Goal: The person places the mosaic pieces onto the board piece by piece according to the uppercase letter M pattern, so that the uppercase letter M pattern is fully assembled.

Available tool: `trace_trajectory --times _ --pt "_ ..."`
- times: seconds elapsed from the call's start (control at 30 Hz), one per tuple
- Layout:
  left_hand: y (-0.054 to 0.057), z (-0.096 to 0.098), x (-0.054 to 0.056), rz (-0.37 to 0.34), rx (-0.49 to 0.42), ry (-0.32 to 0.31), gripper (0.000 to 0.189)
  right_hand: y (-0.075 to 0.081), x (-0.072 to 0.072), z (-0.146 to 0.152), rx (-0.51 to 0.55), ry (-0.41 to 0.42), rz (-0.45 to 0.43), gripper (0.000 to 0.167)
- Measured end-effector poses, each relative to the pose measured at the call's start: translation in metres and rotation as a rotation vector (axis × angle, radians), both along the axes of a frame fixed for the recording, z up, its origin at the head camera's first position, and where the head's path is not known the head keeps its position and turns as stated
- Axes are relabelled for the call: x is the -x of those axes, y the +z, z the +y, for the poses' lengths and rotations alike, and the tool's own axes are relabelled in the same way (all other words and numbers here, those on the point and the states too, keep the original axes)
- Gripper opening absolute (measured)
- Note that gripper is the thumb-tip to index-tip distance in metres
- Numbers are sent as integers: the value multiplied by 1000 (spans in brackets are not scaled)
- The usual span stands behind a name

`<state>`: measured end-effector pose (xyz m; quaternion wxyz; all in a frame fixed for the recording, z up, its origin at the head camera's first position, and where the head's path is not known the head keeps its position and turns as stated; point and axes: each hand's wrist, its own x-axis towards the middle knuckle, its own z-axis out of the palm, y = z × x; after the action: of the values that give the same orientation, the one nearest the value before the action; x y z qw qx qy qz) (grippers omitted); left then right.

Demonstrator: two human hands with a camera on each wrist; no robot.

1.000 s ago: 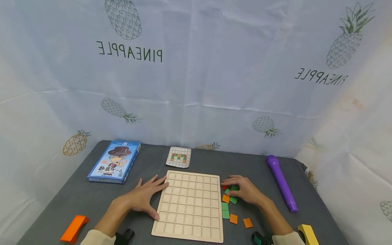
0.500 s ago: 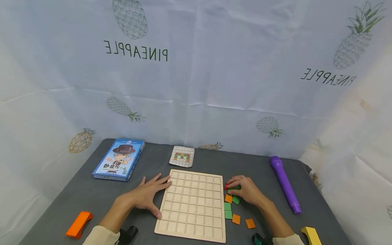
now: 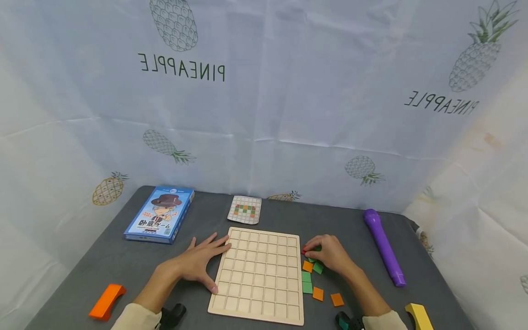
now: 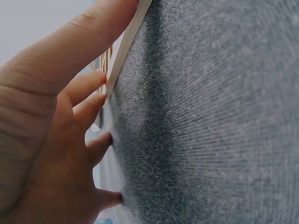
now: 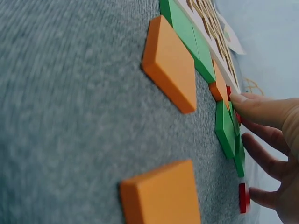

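The pale wooden grid board (image 3: 257,277) lies flat at the middle of the table. My left hand (image 3: 197,263) is spread along its left side, thumb and fingertips touching the edge. Beyond the board's right edge, my right hand (image 3: 333,255) pinches a small red tile (image 3: 303,251) between thumb and fingers; the hand hides most of it. Under and beside this hand are green tiles (image 5: 225,129) and an orange tile (image 3: 307,266). Two more green tiles (image 3: 306,282) lie against the board. Another red tile (image 5: 242,198) shows near the outer fingers in the right wrist view.
Two orange tiles (image 3: 317,294) lie nearer me. Behind the board is a pattern card (image 3: 245,210); a blue game box (image 3: 160,214) sits back left. A purple microphone-shaped stick (image 3: 384,247) is at right. Orange (image 3: 106,302) and yellow (image 3: 419,316) arch blocks flank the arms.
The right hand has drawn its thumb and fingers together at the red tile beside the board. My left hand keeps its place on the board's edge. The head view has shifted slightly.
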<state>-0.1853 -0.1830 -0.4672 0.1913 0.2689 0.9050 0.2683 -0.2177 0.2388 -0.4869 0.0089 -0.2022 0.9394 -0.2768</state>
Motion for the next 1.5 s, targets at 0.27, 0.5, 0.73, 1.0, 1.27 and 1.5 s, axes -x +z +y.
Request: trace_trajectory --times 0.27,0.5,0.73,1.0,1.27,1.5 --pt "1 1 -1 6 9 4 116 5 2 -6 6 -85 -53 9" --pt "-1 -2 -3 22 -9 -18 107 5 2 -5 34 -56 -61 11" --pt "-2 -3 -2 34 -13 -22 103 5 2 -2 63 -26 -57 10" --pt "-5 -5 -1 14 -23 -36 106 4 2 -2 93 -49 -15 13" --pt "-7 -5 -2 13 -20 -9 109 13 6 -4 124 -51 52 18" --pt "-5 -2 -4 25 3 14 110 22 7 -8 190 11 42 25"
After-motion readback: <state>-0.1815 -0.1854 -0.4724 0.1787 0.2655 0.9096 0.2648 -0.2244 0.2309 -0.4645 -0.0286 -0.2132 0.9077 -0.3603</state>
